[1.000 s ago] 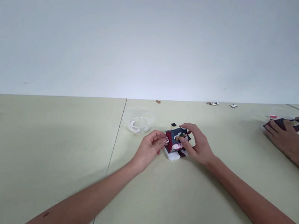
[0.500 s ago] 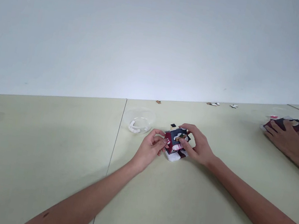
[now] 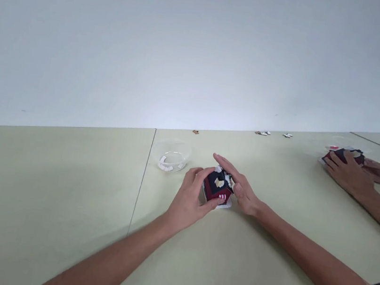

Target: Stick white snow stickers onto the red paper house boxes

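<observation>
A small model house with dark red walls, a dark roof and a white base is between my two hands on the table. My left hand grips it from the left, thumb at the near wall and fingers at the far side. Along its right side lies my right hand, fingers extended and thumb against the roof edge. A cream chimney-like piece stands on the roof, and a pink-and-white striped part shows near my left thumb.
A clear bowl with white pieces sits left of the house. Small pieces lie along the wall. At the right, another person's hands hold a similar dark red model.
The house has been turned, so another side faces me. My left hand has spread around it, and my right fingers have straightened along its right side. The view has shifted slightly.
</observation>
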`<act>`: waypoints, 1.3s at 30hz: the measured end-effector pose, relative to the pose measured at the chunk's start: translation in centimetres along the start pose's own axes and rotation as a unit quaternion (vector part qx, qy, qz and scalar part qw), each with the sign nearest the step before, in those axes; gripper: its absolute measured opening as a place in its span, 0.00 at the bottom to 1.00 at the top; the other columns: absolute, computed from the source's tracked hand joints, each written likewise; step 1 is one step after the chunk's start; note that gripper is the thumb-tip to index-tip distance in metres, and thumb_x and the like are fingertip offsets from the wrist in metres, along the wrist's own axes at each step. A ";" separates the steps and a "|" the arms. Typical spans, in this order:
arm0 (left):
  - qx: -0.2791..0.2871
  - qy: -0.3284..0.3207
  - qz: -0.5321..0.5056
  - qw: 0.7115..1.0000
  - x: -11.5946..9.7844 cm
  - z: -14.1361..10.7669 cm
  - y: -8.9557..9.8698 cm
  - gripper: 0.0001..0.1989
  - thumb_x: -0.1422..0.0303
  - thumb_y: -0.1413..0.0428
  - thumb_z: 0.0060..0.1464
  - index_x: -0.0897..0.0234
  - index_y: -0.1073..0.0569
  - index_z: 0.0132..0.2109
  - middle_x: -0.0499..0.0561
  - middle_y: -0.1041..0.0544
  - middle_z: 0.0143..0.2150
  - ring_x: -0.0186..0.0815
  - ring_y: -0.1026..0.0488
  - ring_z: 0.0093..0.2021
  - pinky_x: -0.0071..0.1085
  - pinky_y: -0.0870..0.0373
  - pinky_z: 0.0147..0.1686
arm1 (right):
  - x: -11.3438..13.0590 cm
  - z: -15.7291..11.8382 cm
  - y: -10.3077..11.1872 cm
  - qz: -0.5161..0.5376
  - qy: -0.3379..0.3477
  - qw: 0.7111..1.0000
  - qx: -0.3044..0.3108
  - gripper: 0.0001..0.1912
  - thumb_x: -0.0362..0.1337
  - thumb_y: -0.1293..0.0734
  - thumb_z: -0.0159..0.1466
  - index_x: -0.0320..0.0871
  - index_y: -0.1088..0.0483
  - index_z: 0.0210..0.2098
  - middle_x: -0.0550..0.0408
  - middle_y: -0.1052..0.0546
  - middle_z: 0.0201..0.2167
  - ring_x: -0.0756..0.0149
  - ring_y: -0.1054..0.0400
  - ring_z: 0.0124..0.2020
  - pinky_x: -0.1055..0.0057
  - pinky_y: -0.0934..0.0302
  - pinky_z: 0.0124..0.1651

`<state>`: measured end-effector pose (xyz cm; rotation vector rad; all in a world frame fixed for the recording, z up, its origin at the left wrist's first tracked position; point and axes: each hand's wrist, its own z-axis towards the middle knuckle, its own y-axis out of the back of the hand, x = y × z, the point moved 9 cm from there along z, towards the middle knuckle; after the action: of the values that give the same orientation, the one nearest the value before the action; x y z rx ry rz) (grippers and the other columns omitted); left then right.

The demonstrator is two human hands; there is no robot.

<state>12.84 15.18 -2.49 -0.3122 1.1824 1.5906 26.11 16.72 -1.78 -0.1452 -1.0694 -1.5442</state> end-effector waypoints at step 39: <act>0.012 0.295 0.633 0.716 5.8 -4.8 34.0 0.29 0.52 0.55 0.65 0.71 0.37 0.62 0.66 0.32 0.61 0.62 0.37 0.60 0.70 0.53 0.57 | -4.8 -1.3 0.4 -0.009 -0.066 0.997 -0.027 0.32 0.54 0.50 0.73 0.53 0.60 0.73 0.46 0.47 0.72 0.51 0.46 0.70 0.41 0.51 0.69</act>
<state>-20.00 17.18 8.93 0.1061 2.1615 2.7626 28.50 19.32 -5.26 -0.2786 -1.1343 -1.5985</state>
